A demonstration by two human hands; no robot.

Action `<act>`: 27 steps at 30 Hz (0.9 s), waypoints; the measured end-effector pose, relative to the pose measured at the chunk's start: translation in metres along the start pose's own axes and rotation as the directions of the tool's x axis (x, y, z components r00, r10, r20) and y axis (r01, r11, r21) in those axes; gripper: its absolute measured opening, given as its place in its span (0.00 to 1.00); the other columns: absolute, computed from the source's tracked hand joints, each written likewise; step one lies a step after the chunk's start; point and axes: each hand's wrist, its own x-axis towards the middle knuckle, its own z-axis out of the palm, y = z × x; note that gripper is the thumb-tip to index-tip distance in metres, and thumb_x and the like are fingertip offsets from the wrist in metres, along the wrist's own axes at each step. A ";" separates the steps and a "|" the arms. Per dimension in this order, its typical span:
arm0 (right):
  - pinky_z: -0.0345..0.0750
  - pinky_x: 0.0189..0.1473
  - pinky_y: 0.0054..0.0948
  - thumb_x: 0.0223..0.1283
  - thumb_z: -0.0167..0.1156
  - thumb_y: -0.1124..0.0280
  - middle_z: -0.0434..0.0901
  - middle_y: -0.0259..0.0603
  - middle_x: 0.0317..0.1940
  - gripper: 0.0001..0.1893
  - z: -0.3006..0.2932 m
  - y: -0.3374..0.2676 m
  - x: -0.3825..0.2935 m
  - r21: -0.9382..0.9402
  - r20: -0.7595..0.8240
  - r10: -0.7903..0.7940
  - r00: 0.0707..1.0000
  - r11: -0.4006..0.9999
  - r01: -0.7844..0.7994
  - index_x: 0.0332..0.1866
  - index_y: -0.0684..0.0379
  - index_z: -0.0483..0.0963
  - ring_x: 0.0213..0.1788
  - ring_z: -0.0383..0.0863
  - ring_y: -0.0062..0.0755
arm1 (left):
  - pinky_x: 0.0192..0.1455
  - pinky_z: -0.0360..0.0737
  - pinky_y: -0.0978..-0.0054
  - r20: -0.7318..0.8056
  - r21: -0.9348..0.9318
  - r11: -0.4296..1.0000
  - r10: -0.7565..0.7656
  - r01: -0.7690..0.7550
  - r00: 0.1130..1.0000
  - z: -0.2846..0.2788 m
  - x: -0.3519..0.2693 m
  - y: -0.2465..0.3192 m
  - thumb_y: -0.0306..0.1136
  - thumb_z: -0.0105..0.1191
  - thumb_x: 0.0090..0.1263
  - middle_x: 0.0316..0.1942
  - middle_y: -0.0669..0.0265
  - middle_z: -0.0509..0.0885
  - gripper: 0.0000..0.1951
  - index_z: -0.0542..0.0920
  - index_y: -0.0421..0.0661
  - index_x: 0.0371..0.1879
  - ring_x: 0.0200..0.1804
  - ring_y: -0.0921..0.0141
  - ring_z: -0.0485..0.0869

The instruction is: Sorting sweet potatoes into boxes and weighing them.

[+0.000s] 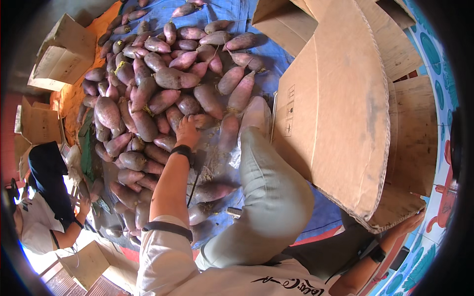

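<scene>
A heap of large pink-purple radishes (177, 79), several with yellow sprouts or thin root tails, lies on a blue tarp (229, 13). My left hand (188, 132), a black band on its wrist, reaches into the heap. Its fingers close on the end of one radish (204, 121). To my right a large open cardboard box (333, 111) stands tilted beside my bent knee, its inside hidden. At the far right my right hand (410, 223) grips the near edge of that box, partly hidden behind it.
At the left, another person's forearm (70, 236) reaches towards the pile's edge. Cardboard boxes (63, 55) line the left side, and another box (89, 261) stands at lower left. Single radishes (213, 191) lie near my foot. A patterned blue-white surface (431, 51) borders the right.
</scene>
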 end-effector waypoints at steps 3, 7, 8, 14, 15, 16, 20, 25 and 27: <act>0.69 0.53 0.39 0.55 0.57 0.64 0.71 0.52 0.51 0.25 -0.003 -0.008 0.002 0.066 0.014 -0.021 1.000 0.998 0.020 0.57 0.65 0.64 0.52 0.71 0.47 | 0.59 0.67 0.64 0.069 0.062 0.996 -0.074 0.070 0.995 0.004 0.000 0.006 0.36 0.61 0.49 0.54 0.59 0.68 0.33 0.64 0.45 0.56 0.59 0.58 0.66; 0.69 0.53 0.39 0.55 0.56 0.64 0.72 0.52 0.50 0.24 -0.015 -0.024 0.010 0.109 0.021 -0.055 0.998 0.993 0.052 0.56 0.65 0.65 0.52 0.72 0.47 | 0.55 0.70 0.63 0.190 0.131 0.986 -0.129 0.105 0.973 0.016 0.000 0.016 0.37 0.62 0.49 0.49 0.58 0.70 0.33 0.64 0.47 0.56 0.56 0.58 0.69; 0.69 0.53 0.39 0.55 0.56 0.64 0.72 0.52 0.50 0.24 -0.016 -0.027 0.011 0.119 0.023 -0.064 0.998 0.991 0.061 0.56 0.65 0.65 0.52 0.72 0.47 | 0.54 0.71 0.63 0.254 0.125 0.985 -0.147 0.119 0.956 0.016 -0.003 0.019 0.38 0.62 0.49 0.48 0.58 0.70 0.33 0.64 0.48 0.55 0.55 0.58 0.70; 0.70 0.53 0.39 0.56 0.56 0.63 0.72 0.51 0.50 0.23 -0.023 -0.039 0.016 0.148 0.034 -0.129 0.991 0.981 0.122 0.54 0.65 0.66 0.51 0.72 0.47 | 0.46 0.76 0.67 0.108 0.199 0.968 -0.176 0.153 0.978 0.069 -0.010 0.033 0.30 0.51 0.59 0.45 0.61 0.73 0.18 0.65 0.49 0.48 0.48 0.62 0.76; 0.70 0.53 0.39 0.56 0.56 0.63 0.72 0.51 0.50 0.23 -0.024 -0.040 0.017 0.152 0.034 -0.135 0.990 0.980 0.128 0.54 0.65 0.66 0.51 0.72 0.47 | 0.46 0.76 0.67 0.110 0.201 0.967 -0.179 0.154 0.978 0.070 -0.011 0.033 0.30 0.51 0.59 0.45 0.61 0.73 0.18 0.65 0.49 0.48 0.48 0.62 0.76; 0.70 0.53 0.39 0.56 0.56 0.62 0.72 0.51 0.49 0.23 -0.023 -0.042 0.017 0.158 0.035 -0.141 0.989 0.978 0.133 0.54 0.65 0.66 0.51 0.72 0.47 | 0.46 0.76 0.66 0.126 0.198 0.971 -0.160 0.134 0.979 0.069 -0.010 0.032 0.32 0.53 0.58 0.44 0.61 0.73 0.19 0.64 0.49 0.48 0.48 0.62 0.76; 0.70 0.53 0.39 0.56 0.55 0.62 0.73 0.51 0.49 0.22 -0.027 -0.043 0.020 0.171 0.036 -0.160 0.986 0.974 0.152 0.53 0.65 0.67 0.51 0.73 0.47 | 0.47 0.75 0.64 0.213 0.242 0.970 -0.076 0.023 0.974 0.048 -0.017 0.044 0.39 0.59 0.53 0.45 0.60 0.73 0.26 0.62 0.49 0.49 0.48 0.62 0.76; 0.70 0.53 0.39 0.57 0.55 0.61 0.73 0.50 0.49 0.22 -0.030 -0.045 0.022 0.214 0.020 -0.146 0.989 0.967 0.139 0.52 0.65 0.67 0.50 0.73 0.47 | 0.48 0.75 0.63 0.251 -0.174 0.954 -0.195 0.242 0.948 0.022 -0.038 0.040 0.42 0.64 0.45 0.44 0.52 0.76 0.36 0.60 0.44 0.51 0.47 0.55 0.78; 0.70 0.53 0.39 0.57 0.55 0.61 0.73 0.50 0.48 0.22 -0.034 -0.043 0.019 0.245 0.012 -0.105 0.994 0.965 0.099 0.52 0.65 0.68 0.50 0.73 0.47 | 0.47 0.76 0.64 0.192 -0.317 0.897 -0.258 0.308 0.947 0.015 -0.049 0.038 0.41 0.63 0.44 0.40 0.51 0.78 0.36 0.61 0.43 0.51 0.43 0.56 0.79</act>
